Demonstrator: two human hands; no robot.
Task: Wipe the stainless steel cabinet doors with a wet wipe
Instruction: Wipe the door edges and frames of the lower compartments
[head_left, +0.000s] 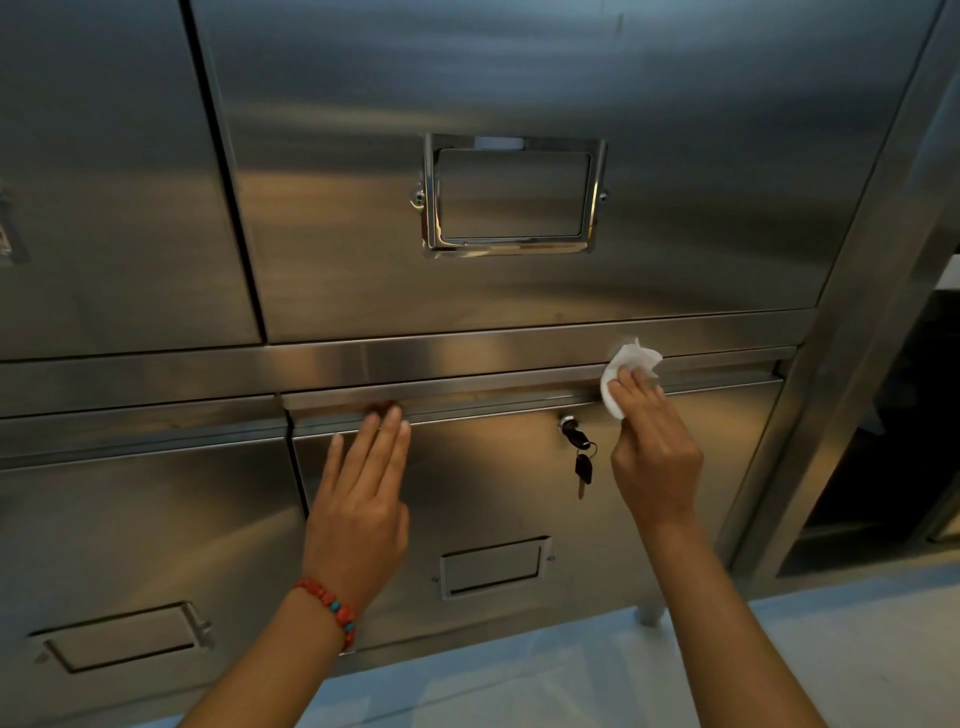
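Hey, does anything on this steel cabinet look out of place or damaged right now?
Nothing looks damaged or spilled. The one oddity: a key left in the lock of the lower door, with a second key dangling, just below-left of where the right hand presses the wipe. The left hand lies flat on that door.

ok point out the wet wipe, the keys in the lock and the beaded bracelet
wet wipe (623, 370), head view, middle of the white crumpled sheet
keys (583, 467), head view, black head of the hanging key
beaded bracelet (332, 608), head view, red beads on the wrist
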